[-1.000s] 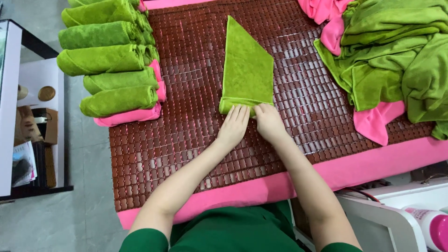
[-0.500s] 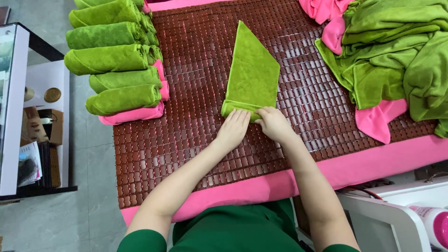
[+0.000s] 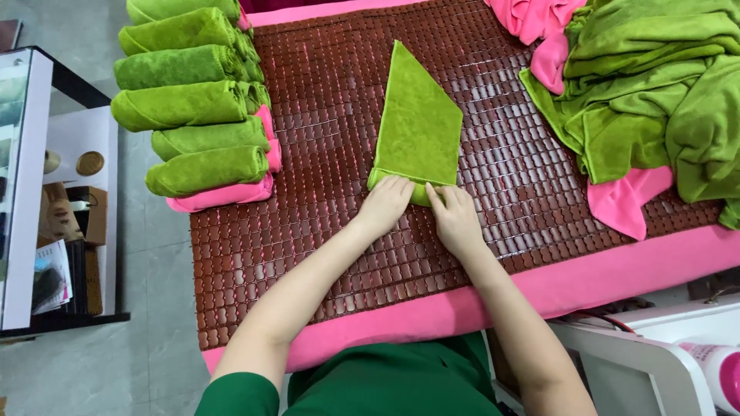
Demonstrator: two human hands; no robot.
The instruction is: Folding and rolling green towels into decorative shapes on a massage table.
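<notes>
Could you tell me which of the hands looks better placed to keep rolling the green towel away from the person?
Neither clearly: the left hand and right hand both rest on the rolled near end of the green towel, one at each side, so both probably push together.

Both forearms stretched forward, converging; left hand (image 3: 384, 203) and right hand (image 3: 455, 218) palm-down, side by side, fingers curled.

This looks like a spa or massage shop. Left of the fingers (image 3: 389, 192) sit rolled towels (image 3: 193, 115), right of them a loose towel pile (image 3: 655, 85), all on a padded bed (image 3: 617, 266).
</notes>
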